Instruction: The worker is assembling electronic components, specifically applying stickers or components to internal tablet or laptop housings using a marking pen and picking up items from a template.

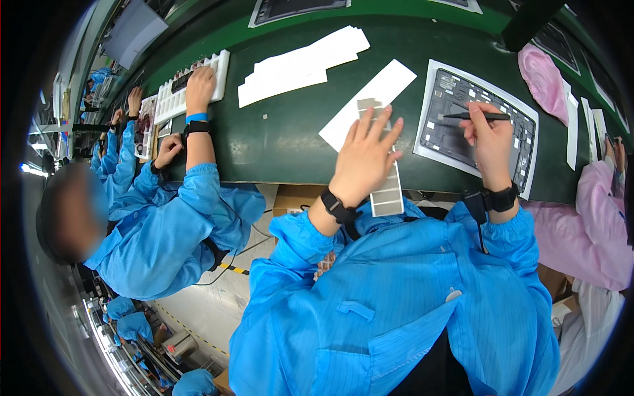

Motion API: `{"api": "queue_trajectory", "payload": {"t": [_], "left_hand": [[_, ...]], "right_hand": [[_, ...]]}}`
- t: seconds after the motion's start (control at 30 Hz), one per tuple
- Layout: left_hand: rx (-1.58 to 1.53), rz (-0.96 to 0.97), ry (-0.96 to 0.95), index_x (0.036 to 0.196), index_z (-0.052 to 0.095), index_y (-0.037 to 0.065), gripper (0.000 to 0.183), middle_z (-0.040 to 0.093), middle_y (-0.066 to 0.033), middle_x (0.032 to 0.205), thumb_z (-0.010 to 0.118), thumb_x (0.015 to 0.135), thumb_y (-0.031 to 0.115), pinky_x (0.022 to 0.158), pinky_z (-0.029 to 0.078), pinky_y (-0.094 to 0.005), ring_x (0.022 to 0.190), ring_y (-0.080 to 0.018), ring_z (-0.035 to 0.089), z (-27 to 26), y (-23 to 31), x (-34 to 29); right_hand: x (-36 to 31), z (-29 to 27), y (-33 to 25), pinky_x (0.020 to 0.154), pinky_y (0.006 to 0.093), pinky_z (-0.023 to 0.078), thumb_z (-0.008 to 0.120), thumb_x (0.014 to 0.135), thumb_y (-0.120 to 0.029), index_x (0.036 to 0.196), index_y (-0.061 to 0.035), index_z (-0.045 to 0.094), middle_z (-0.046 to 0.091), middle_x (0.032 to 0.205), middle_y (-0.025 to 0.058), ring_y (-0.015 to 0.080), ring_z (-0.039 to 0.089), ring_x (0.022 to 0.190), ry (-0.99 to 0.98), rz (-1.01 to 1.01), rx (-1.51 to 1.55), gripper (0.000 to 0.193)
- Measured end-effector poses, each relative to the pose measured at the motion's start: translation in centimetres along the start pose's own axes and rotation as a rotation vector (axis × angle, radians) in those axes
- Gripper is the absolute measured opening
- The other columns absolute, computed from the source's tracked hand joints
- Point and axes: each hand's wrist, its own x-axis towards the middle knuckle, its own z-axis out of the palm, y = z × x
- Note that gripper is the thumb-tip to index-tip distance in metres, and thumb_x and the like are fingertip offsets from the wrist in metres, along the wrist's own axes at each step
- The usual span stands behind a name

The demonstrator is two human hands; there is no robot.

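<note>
Head view: the left hand (365, 153) rests with fingers spread wide on a strip of grey adhesive pads (385, 173), which lies just left of the dark device panel (477, 125). The right hand (487, 135) grips a black stylus (477, 116), tip over the panel. The green workbench (284, 132) carries both.

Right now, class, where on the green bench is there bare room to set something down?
Bare green bench lies between the white tray, paper stack and left hand. It is crowded around the dark panel under the right hand.
</note>
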Motion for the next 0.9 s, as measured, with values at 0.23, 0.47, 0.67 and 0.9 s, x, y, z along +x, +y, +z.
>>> {"api": "queue_trajectory", "payload": {"t": [0.23, 0.47, 0.67, 0.9], "left_hand": [[0.035, -0.03, 0.046, 0.125, 0.056, 0.007, 0.042, 0.053, -0.0112, 0.133, 0.063, 0.086, 0.019, 0.101, 0.041, -0.0424, 0.121, -0.0345, 0.05, -0.9, 1.3, 2.8], [-0.038, 0.076, 0.058, 0.118, 0.061, 0.006, 0.037, 0.061, -0.009, 0.123, 0.065, 0.084, 0.018, 0.099, 0.043, -0.0421, 0.117, -0.0265, 0.055, 0.6, 2.6, 3.1], [-0.034, 0.091, 0.037, 0.117, 0.061, 0.006, 0.037, 0.062, -0.0087, 0.123, 0.066, 0.083, 0.02, 0.1, 0.042, -0.0424, 0.117, -0.0263, 0.056, 0.6, 2.7, 3.3], [0.017, 0.096, 0.023, 0.117, 0.061, 0.005, 0.038, 0.061, -0.009, 0.123, 0.067, 0.082, 0.019, 0.099, 0.043, -0.042, 0.117, -0.0267, 0.056, 0.4, 3.0, 3.4]], "right_hand": [[-1.0, 0.9, 1.8, 0.05, 0.0196, 0.043, 0.061, 0.093, -0.015, 0.099, 0.004, 0.064, 0.064, 0.07, 0.008, 0.0073, 0.056, 0.056, 0.024, 0.021, -0.084, 0.02], [-1.1, 1.1, 2.5, 0.051, 0.0202, 0.044, 0.061, 0.092, -0.013, 0.096, 0.0039, 0.064, 0.063, 0.069, 0.0062, 0.0072, 0.056, 0.056, 0.006, 0.006, -0.151, 0.018], [-0.9, 1.0, 3.1, 0.051, 0.0204, 0.043, 0.062, 0.092, -0.014, 0.094, 0.0034, 0.064, 0.063, 0.068, 0.0053, 0.0069, 0.056, 0.056, 0.007, -0.036, -0.16, 0.018], [-0.7, 1.0, 2.7, 0.052, 0.0211, 0.043, 0.062, 0.091, -0.013, 0.093, 0.0024, 0.064, 0.063, 0.067, 0.0038, 0.0067, 0.056, 0.057, -0.024, -0.026, -0.226, 0.016]]}}
